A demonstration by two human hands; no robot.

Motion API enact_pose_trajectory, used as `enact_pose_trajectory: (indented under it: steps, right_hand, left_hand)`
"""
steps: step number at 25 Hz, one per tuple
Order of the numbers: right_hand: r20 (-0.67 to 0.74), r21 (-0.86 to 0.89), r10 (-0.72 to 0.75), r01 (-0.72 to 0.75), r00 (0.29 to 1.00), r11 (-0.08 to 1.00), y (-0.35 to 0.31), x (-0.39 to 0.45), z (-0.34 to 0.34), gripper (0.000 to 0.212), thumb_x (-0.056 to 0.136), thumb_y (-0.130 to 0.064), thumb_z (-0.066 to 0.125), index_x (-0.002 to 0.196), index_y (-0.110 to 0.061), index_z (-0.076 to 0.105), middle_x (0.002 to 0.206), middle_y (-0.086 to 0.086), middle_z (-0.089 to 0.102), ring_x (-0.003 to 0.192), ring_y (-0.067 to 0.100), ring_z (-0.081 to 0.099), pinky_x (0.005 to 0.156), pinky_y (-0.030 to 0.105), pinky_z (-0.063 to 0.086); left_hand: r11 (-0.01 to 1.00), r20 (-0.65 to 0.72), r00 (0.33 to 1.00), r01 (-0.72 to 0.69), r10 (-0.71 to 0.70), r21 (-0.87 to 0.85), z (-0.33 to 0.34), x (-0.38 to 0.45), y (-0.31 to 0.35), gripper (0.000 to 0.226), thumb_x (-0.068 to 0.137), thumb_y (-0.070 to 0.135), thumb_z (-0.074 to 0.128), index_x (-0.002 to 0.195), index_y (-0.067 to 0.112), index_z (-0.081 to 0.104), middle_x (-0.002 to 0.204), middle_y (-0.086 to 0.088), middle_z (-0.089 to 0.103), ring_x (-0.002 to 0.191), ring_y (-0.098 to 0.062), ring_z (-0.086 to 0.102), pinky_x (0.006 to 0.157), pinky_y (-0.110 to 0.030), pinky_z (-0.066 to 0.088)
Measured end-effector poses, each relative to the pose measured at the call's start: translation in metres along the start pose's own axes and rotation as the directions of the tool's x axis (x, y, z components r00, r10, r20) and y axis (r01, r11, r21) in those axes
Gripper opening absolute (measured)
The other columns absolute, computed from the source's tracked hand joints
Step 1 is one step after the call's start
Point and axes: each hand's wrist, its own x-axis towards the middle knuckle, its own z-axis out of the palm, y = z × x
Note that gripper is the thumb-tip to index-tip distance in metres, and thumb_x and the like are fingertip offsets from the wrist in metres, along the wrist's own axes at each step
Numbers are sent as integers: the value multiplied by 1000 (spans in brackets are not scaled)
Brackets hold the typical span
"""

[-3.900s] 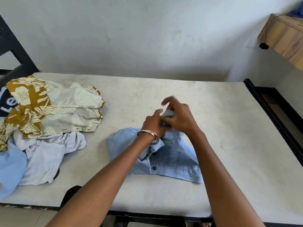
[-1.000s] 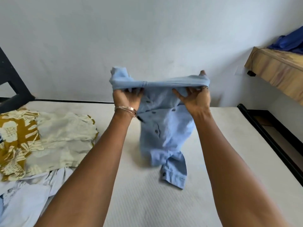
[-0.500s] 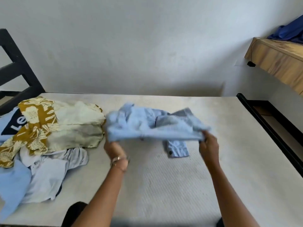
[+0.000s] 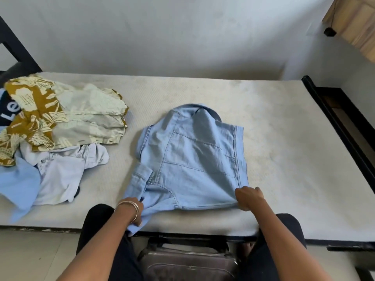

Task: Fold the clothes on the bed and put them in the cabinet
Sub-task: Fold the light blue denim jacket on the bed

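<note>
- Landmark: the bed (image 4: pixel 274 138), a pale mattress on a black frame set against a white wall.
- The light blue denim shirt (image 4: pixel 194 159) lies back side up near the middle of the bed, collar toward the wall, hem toward the bed's near edge.
- The left hand (image 4: pixel 133 209), bangle at the wrist, has its fingers tucked into the cloth at the shirt's near-left corner, which hangs past the bed's near edge; the fingers are hidden, so the grip cannot be confirmed.
- The right hand (image 4: pixel 248 197) pinches the shirt's near-right hem corner with curled fingers.
- A pile of unfolded clothes (image 4: pixel 56 126) occupies the bed's left end, apart from the shirt.
- A wooden cabinet (image 4: pixel 357 23) hangs on the wall beyond the bed's right end.
</note>
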Motion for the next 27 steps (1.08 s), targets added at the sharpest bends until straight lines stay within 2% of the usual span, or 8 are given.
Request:
enact_pose_trajectory:
  steps: [3, 6, 9, 13, 17, 21, 25, 27]
  right_hand:
    - [184, -40, -11, 18, 983, 999, 0, 6, 4, 45, 84, -4, 70, 126, -11, 53, 127, 7, 57, 113, 27, 59, 84, 37, 45]
    - [291, -96, 18, 10, 956, 995, -5, 8, 8, 51, 85, 3, 66, 133, -6, 51, 138, 13, 51, 121, 33, 55, 96, 47, 46]
    - [329, -132, 29, 16, 944, 991, -7, 17, 7, 53, 87, 5, 61, 137, -7, 47, 143, 13, 46, 124, 38, 52, 98, 52, 43]
    - [288, -47, -11, 26, 957, 999, -10, 26, 3, 52, 83, -5, 73, 130, -11, 51, 129, 10, 52, 114, 32, 58, 91, 46, 47]
    - [120, 328, -47, 5, 992, 945, 31, 37, -6, 30, 72, -19, 83, 96, -16, 66, 92, 3, 58, 86, 22, 58, 73, 28, 44]
    - [-87, 845, 95, 23, 992, 535, 89, 49, -29, 22, 66, -21, 90, 77, -17, 71, 79, 5, 64, 79, 19, 57, 65, 29, 43]
    - [-209, 972, 496, 122, 843, 201, 81, 69, -34, 61, 70, -32, 88, 121, -15, 59, 99, 7, 63, 95, 21, 56, 88, 35, 46]
    - [-84, 996, 609, 55, 789, 67, 64, 72, -14, 83, 73, -38, 85, 138, -12, 41, 117, 16, 60, 112, 29, 54, 98, 37, 41]
  left_hand:
    - [999, 112, 992, -52, 50, 13, -7, 0, 2, 77, 81, 49, 65, 144, 24, 27, 133, -12, 52, 113, -29, 58, 90, -37, 47]
    - [998, 259, 965, -32, 47, -61, -12, 4, 2, 91, 72, 59, 70, 144, 30, 22, 137, -7, 50, 115, -27, 56, 91, -36, 46]
    - [985, 477, 879, 62, 23, -161, -30, 1, -8, 65, 65, 68, 72, 106, 19, 59, 127, -1, 59, 102, -17, 56, 88, -28, 44]
    - [957, 218, 976, 54, 10, -284, -43, 8, -15, 38, 79, 51, 71, 75, 21, 49, 80, 4, 56, 69, -13, 53, 71, -26, 43]
    - [950, -210, 977, -33, -35, -312, -73, 23, -25, 37, 76, 44, 74, 107, 25, 68, 110, -5, 68, 93, -23, 63, 77, -28, 47]
    - [999, -715, 699, -34, -1, -35, -159, 37, -33, 32, 82, 50, 66, 107, 31, 66, 106, -8, 67, 99, -31, 63, 80, -35, 45]
    - [999, -946, 320, 31, -43, -35, -216, 61, -22, 59, 67, 41, 77, 120, 22, 60, 107, -15, 59, 99, -36, 55, 84, -46, 39]
    - [994, -955, 289, -70, -61, -84, -204, 68, 2, 48, 70, 44, 72, 108, 16, 64, 101, -15, 60, 91, -35, 58, 77, -44, 45]
